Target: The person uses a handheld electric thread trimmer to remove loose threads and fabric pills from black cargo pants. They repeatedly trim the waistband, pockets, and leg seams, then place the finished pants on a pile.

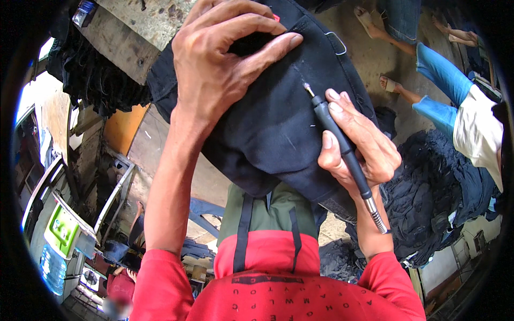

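Observation:
A black cloth garment [257,136] is spread out in front of me, creased and with a few pale scuff marks. My left hand [222,51] lies over its upper part, thumb and fingers closed on a folded edge. My right hand [367,139] grips a slim black rotary tool handpiece [341,134] like a pen. Its small metal tip [307,87] points up and left at a pale scuff on the cloth; whether it touches, I cannot tell. A thin pale loop [338,44] lies at the garment's upper right edge.
Dark garments are heaped at the right [433,182], and a black pile [96,83] hangs by a wooden board [115,40] at upper left. A person in blue jeans [444,75] is at the right. A blue water bottle [52,270] stands lower left.

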`<state>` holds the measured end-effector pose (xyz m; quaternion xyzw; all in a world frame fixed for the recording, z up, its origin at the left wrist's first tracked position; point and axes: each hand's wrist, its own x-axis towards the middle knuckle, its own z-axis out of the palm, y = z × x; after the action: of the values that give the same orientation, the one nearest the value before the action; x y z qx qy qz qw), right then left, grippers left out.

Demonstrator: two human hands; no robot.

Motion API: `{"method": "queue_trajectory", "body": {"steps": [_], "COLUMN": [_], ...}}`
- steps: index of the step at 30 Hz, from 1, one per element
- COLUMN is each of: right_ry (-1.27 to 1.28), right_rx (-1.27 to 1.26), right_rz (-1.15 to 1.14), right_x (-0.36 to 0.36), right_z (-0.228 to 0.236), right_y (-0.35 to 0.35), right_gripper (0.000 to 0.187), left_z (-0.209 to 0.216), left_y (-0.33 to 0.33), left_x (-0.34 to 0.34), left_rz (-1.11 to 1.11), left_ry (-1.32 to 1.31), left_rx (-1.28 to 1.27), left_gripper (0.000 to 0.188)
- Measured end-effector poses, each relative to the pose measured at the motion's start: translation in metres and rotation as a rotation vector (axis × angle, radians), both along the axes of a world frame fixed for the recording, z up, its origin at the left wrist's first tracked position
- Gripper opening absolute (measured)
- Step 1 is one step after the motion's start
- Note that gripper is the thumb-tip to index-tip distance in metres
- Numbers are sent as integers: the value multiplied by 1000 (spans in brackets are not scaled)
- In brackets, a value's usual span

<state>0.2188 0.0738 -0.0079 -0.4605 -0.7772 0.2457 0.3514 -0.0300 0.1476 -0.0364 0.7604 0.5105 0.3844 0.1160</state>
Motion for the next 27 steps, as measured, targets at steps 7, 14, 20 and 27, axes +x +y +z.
{"method": "queue_trajectory", "body": {"steps": [7, 14, 20, 27], "right_ry": [30, -9, -27, -33], "right_rx": [-21, -37, -10, 4], "right_rz": [-1, 42, 76, 26], "right_x": [2, 2, -4, -5], "right_z": [2, 4, 1, 0], "right_y": [-3, 21, 26, 24], "right_gripper": [35, 32, 33, 34], "left_z": [2, 4, 4, 6], "left_y": [0, 1, 0, 0], "left_x": [0, 4, 4, 4], "left_rz": [3, 13, 15, 15], "left_ry": [15, 5, -9, 12], "left_rx": [-5, -17, -34, -39], "left_gripper": [23, 22, 22, 22]}}
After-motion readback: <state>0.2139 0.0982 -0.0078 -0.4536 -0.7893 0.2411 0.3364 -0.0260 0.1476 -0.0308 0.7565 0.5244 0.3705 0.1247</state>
